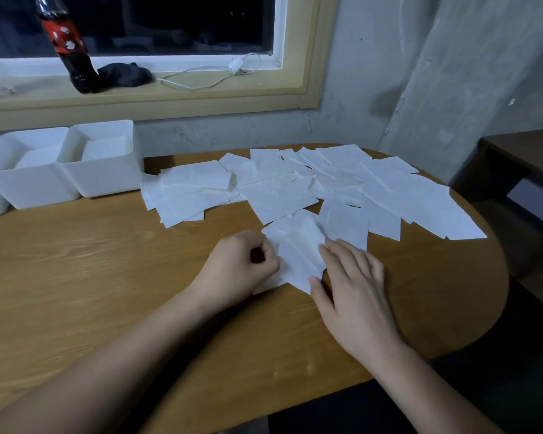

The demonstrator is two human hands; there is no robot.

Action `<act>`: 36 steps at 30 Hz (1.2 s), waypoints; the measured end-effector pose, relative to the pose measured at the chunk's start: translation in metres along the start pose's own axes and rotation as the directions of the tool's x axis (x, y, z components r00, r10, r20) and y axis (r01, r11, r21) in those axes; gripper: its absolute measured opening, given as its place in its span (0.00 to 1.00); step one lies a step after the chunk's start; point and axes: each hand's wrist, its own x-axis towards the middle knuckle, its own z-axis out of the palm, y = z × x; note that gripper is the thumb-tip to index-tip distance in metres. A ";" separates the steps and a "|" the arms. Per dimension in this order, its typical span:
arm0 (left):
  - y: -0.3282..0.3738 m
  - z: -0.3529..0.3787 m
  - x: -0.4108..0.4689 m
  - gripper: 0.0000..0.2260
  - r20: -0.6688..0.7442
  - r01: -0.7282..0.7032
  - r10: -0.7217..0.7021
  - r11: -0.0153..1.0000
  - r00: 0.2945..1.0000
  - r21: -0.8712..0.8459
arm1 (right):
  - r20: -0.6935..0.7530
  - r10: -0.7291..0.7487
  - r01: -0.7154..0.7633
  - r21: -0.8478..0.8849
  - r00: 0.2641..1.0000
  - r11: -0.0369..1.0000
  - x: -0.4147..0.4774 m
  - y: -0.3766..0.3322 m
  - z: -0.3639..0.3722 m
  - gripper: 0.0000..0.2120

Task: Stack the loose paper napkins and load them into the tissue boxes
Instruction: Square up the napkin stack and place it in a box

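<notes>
One napkin (298, 252) between left hand (235, 267) and right hand (355, 289)

Two hands on a small white paper napkin (298, 252) at the rounded wooden table (107, 277).
The left hand (237, 270) pinches its left edge; the right hand (355, 292) lies straight-fingered on its right edge. Behind, loose white napkins (342, 180) lie scattered beside open white plastic boxes (104, 161).

Your wooden table (107, 292) curves to a rounded right end. Far left, white tissue boxes (104, 180) sit in a touching row at the back edge. Loose napkins (373, 183) sprawl, overlapping, across the far right half, and a small pile (298, 255) lies nearer you, just beside them.
</notes>
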 end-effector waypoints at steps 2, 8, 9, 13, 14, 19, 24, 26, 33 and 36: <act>0.004 -0.017 0.001 0.07 0.059 0.076 -0.069 0.991 0.996 -0.109 | -0.018 0.020 -0.019 0.036 1.000 0.999 -0.001 0.000 -0.001 0.27; -0.005 -0.066 0.000 0.06 0.160 0.167 -0.133 0.961 0.978 -0.219 | -0.121 0.022 0.001 0.188 0.992 0.982 -0.002 0.000 -0.007 0.22; -0.008 -0.073 -0.001 0.06 0.167 0.177 -0.140 0.957 0.976 -0.231 | -0.132 0.007 0.020 0.200 0.991 0.980 -0.003 0.000 -0.008 0.20; -0.018 -0.097 -0.008 0.06 0.176 0.192 -0.159 0.963 0.971 -0.189 | -0.166 -0.032 0.076 0.268 0.986 0.961 -0.004 -0.003 -0.012 0.13; -0.020 -0.103 -0.011 0.06 0.184 0.196 -0.163 0.964 0.969 -0.178 | -0.168 -0.036 0.086 0.301 0.985 0.950 -0.004 -0.005 -0.013 0.13; -0.033 -0.122 -0.028 0.05 0.266 0.276 -0.219 0.940 0.939 -0.199 | -0.106 -0.060 0.102 0.451 0.993 0.887 0.009 -0.031 -0.019 0.14; -0.045 -0.119 -0.036 0.10 0.292 0.412 -0.361 0.902 0.885 -0.132 | 0.056 -0.155 0.108 0.492 0.986 0.864 0.046 -0.059 -0.011 0.17; -0.048 -0.111 -0.034 0.13 0.216 0.416 -0.397 0.908 0.892 -0.045 | 0.088 -0.228 0.159 0.482 0.970 0.862 0.062 -0.065 -0.006 0.17; -0.056 -0.093 -0.037 0.12 0.110 0.274 -0.294 0.947 0.949 0.164 | 0.087 -0.493 0.427 0.383 0.866 0.819 0.048 -0.079 0.008 0.12; -0.057 -0.095 -0.044 0.11 0.111 0.252 -0.269 0.956 0.957 0.148 | 0.061 -0.501 0.437 0.405 0.863 0.803 0.030 -0.082 0.004 0.12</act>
